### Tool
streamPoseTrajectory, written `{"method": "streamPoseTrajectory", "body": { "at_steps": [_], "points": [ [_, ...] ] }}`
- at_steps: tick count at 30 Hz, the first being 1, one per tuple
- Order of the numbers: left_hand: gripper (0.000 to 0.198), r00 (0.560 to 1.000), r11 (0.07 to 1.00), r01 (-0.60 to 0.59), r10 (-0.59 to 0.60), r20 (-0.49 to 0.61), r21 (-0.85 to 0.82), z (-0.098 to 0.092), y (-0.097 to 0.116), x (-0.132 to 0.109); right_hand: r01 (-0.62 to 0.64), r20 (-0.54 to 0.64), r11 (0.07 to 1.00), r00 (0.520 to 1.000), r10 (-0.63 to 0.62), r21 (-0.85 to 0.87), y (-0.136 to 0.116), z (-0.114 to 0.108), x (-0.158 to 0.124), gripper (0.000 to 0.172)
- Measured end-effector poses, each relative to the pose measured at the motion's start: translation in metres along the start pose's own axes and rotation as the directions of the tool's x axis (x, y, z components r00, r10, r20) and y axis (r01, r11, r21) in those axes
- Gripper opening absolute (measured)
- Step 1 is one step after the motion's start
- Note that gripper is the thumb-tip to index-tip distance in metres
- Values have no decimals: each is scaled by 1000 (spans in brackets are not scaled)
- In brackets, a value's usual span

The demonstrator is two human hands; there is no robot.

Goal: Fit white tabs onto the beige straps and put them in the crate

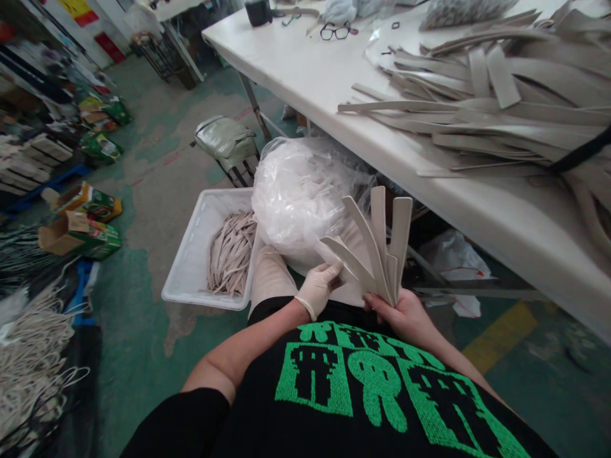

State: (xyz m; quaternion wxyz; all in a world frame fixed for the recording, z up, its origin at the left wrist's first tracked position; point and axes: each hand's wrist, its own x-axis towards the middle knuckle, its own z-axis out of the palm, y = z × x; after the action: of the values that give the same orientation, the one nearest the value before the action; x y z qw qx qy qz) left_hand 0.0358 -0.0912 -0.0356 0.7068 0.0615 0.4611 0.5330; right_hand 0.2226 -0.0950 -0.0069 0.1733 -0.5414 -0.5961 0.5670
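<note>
My right hand [403, 313] is closed round the lower ends of several flat beige strips [378, 235], which fan out upward. Beside it, my left hand [317, 289], in a pale thin glove, has its fingertips pinched together close to the leftmost strip [346, 257]. What those fingertips hold, if anything, is too small to make out. Just beyond both hands, a large clear plastic bag [300, 191] with pale contents bulges above my lap. To its left a white plastic bin [186, 254] contains a heap of narrow beige strips [232, 254].
A long white table [305, 83] runs along the right, with a large pile of beige strips [477, 121] at its edge. Glasses [335, 32] lie farther back. A green padded stool [226, 141] stands behind the bin. Cardboard boxes [79, 232] and bundled cords [33, 375] are at left.
</note>
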Motion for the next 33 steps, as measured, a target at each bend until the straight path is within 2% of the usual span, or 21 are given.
{"method": "streamPoseTrajectory", "body": {
  "at_steps": [4,9,11,14,17,19,20,21,24,26,27,28,30,33],
  "points": [
    [41,992,996,-82,78,97,45,6,4,-9,40,39,999,998,-41,26,-7,-2,5,51],
    [43,984,983,-180,180,-6,-36,-4,27,-21,29,118,999,992,-31,24,2,-12,-1,53],
    [43,984,984,-179,179,13,5,-7,27,-26,34,128,999,991,-35,7,-2,-6,1,54],
    [38,981,979,-183,176,78,88,-5,28,-33,90,136,996,987,-91,11,-21,8,13,53],
    [32,955,947,-291,277,109,140,-5,47,-45,112,168,982,976,-138,155,-50,22,29,48],
    [26,904,882,-428,415,105,199,-13,69,-55,76,195,965,972,-127,249,-67,30,41,45],
    [24,863,833,-504,497,93,226,-19,81,-61,61,190,960,975,-116,273,-74,34,47,43],
    [22,809,775,-582,583,76,246,-27,93,-67,51,169,958,980,-102,283,-79,39,53,40],
    [20,603,577,-763,798,-2,291,-52,126,-92,28,119,947,990,-69,319,-88,55,71,30],
    [21,464,457,-829,884,-61,321,-67,146,-113,-40,158,906,987,-29,421,-89,65,82,26],
    [20,416,422,-845,905,-90,328,-74,156,-126,-91,197,870,980,-7,484,-90,68,88,23],
    [18,391,408,-852,913,-119,328,-81,165,-140,-144,234,826,972,15,545,-90,71,93,21],
    [14,382,417,-848,909,-169,328,-95,183,-165,-247,308,732,950,53,635,-90,72,101,19],
    [31,375,459,-827,880,-290,324,-118,197,-184,-336,410,634,911,32,696,-88,65,107,22]
  ]
}}
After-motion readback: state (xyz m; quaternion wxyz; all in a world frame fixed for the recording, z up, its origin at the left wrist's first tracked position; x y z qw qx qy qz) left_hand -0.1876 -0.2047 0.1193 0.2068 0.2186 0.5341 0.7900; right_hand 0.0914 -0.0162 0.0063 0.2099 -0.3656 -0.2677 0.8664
